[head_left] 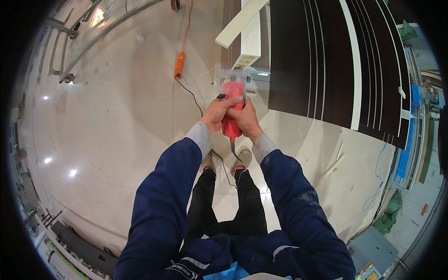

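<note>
Both hands, left hand point(218, 113) and right hand point(246, 120), clamped around red trimmer point(232, 105) at 12 o'clock, base touching dark panel point(336, 60) edge; remaining edge length undeterminable.

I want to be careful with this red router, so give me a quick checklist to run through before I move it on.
1. Both hands on router: ok. Left hand and right hand wrap the red router.
2. Clear base flat on the work: cannot tell.
3. Cord clear of feet: not ok, it trails between the shoes.
4. Power strip away from the path: ok, on the floor to the left.
5. Dark panel clamped: cannot tell.
</note>
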### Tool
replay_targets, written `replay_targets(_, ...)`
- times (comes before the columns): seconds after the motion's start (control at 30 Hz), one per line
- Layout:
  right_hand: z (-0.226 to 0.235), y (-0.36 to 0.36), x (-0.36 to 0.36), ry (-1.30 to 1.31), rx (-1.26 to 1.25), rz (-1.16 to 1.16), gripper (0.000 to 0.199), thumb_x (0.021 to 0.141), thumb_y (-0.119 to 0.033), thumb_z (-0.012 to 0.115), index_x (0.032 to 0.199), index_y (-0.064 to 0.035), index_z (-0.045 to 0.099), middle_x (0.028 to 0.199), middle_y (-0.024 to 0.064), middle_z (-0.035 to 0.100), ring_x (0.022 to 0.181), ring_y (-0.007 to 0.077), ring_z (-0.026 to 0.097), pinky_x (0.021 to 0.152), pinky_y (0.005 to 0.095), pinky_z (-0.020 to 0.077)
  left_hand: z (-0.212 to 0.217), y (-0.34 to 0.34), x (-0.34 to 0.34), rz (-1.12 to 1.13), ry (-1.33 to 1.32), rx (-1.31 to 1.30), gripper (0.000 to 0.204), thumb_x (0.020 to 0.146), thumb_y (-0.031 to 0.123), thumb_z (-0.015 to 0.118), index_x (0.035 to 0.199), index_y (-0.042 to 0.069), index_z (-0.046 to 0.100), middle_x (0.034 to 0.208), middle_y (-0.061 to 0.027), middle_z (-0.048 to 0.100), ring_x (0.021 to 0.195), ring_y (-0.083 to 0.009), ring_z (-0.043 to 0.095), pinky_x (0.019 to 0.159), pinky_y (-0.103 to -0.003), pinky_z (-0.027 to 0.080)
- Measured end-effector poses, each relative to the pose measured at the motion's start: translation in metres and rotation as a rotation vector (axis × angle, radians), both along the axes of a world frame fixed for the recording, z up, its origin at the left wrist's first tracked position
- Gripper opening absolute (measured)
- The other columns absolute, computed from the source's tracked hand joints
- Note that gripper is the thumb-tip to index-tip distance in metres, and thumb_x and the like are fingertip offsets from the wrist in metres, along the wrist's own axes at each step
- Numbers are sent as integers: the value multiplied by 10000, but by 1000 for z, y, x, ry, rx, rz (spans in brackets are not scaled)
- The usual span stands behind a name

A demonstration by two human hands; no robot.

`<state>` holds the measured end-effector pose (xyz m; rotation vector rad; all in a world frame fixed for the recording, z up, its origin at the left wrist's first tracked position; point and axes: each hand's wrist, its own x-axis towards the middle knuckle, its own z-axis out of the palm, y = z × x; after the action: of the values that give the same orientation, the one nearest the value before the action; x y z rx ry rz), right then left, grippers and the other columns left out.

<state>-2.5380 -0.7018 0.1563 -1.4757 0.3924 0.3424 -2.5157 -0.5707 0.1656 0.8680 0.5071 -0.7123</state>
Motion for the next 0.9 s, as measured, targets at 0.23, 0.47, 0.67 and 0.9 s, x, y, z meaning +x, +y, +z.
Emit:
replay_targets(0.23, 63, -5, -6, 4, 17, 6, 614, 781, -164, 833, 1252, 36, 494, 1150, 163, 646, 998, 226, 679, 844, 368, 594, 55, -6, -4, 10, -29, -8, 408, 882, 261, 842, 1178, 41, 668, 1098, -92, 716, 975, -209, 705, 889, -398, 581)
replay_targets(0.47, 73, -12, -12, -34, 39, 20, 633, 768, -164, 837, 1259, 36, 490, 1162, 162, 643, 1006, 223, 671, 850, 365, 589, 72, -7, -13, 13, -42, 5, 383, 922, 261, 812, 1193, 30, 673, 1112, -86, 724, 994, -198, 704, 902, -381, 580)
replay_targets(0.67, 33, -8, -42, 23, 10, 43, 650, 764, -169, 842, 1267, 47, 492, 1172, 167, 648, 1011, 224, 675, 871, 363, 583, 44, -4, -42, -11, 53, 5, 375, 922, 269, 809, 1186, 38, 677, 1100, -86, 724, 984, -202, 705, 896, -382, 580)
replay_targets(0.9, -28, -6, -54, 108, 65, -20, 626, 760, -172, 841, 1250, 35, 511, 1168, 168, 668, 1024, 236, 688, 878, 368, 586, -28, -3, -51, -26, 130, -5, 374, 908, 260, 816, 1176, 39, 676, 1090, -86, 727, 964, -213, 716, 878, -396, 593)
